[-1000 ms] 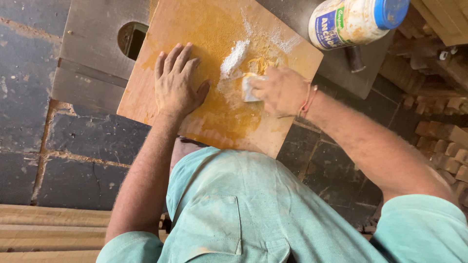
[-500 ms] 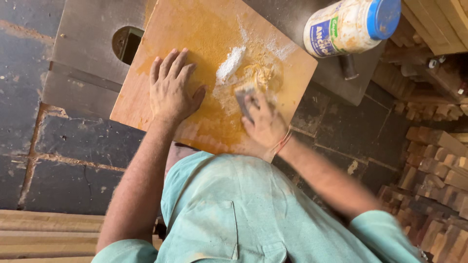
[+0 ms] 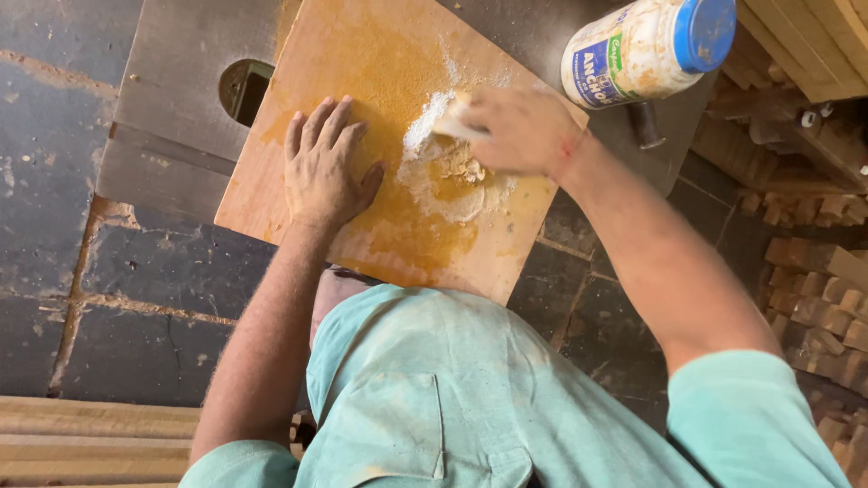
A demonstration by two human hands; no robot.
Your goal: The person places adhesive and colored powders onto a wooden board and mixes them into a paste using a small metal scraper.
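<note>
A square wooden board (image 3: 362, 54) lies on a dark metal table, dusted with yellow-orange powder. My left hand (image 3: 324, 167) presses flat on it, fingers spread. A patch of white powder mixed with yellowish paste (image 3: 448, 176) sits right of that hand. My right hand (image 3: 511, 128) is at the far edge of the patch, closed on a small flat pale scraper (image 3: 449, 122) that touches the white powder. Most of the scraper is hidden under the fingers.
A plastic jar (image 3: 646, 47) with a blue lid lies on its side at the table's far right. The dark metal table (image 3: 172, 99) has a round hole (image 3: 242, 89). Stacked wooden blocks (image 3: 814, 289) fill the right; planks (image 3: 81, 434) lie lower left on a dark tiled floor.
My right hand has swept with the scraper from the near side of the patch to its far edge, gathering the white and yellow material into a rounder heap. The left hand stayed put.
</note>
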